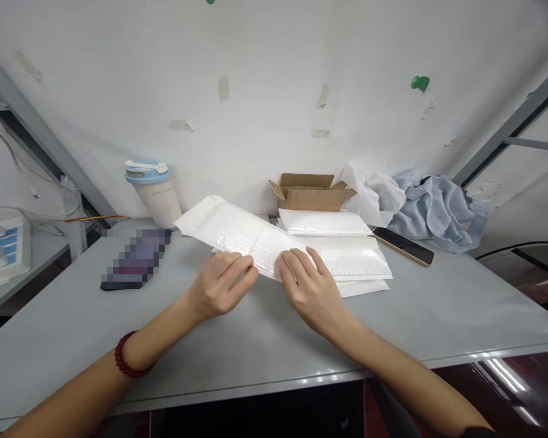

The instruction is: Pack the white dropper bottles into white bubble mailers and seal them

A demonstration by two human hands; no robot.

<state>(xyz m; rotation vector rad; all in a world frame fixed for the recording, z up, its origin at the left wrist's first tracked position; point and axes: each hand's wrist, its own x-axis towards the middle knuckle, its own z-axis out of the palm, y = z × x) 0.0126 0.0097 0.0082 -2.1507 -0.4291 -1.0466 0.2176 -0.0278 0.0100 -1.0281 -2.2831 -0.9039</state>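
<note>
A white bubble mailer (228,225) is held up at a slant over the desk, its far left end raised. My left hand (221,283) pinches its near edge, fingers closed. On the same mailer, further right, my right hand (308,286) has its fingers curled over the surface and closed on it. Behind and right of my right hand lies a stack of more white bubble mailers (358,258), one on top folded or lying further back (324,223). The lower edge of the held mailer is partly hidden by my fingers.
An open cardboard box (317,198) stands against the wall, beside a white plastic bag (369,194) and crumpled blue cloth (442,210). A phone (404,245) lies at right. At left are a lidded cup (158,198) and a pixelated dark object (137,258) on the grey desk (256,365).
</note>
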